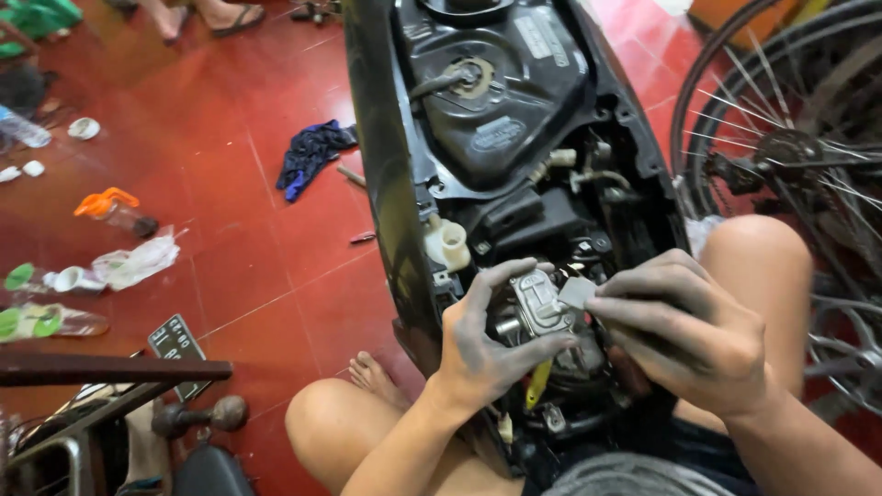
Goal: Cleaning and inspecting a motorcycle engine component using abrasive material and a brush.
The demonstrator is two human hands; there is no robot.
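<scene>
Head view. The person sat on the red tiled floor (230,276) before an opened scooter body (386,184), whose black fuel tank (496,101) lay exposed. The left hand (487,344) was closed around a small silver metal part (537,308), thumb across its lower edge and fingers over its top. The right hand (684,326) pinched a small grey abrasive piece (577,292) between thumb and fingers, its edge touching the upper right of the metal part. The metal part was held just below the tank, over the open engine bay. Both hands were smeared with dark grime.

To judge from the grip, cleaning went best with the part held rigid in the left hand and the grey piece kept flat to the face; greasy fingers risked a slip into the bay. A white plastic fitting (447,243) sat just left of the part. A blue rag (312,154) lay left of the tank, a bicycle wheel (790,147) right of it.
</scene>
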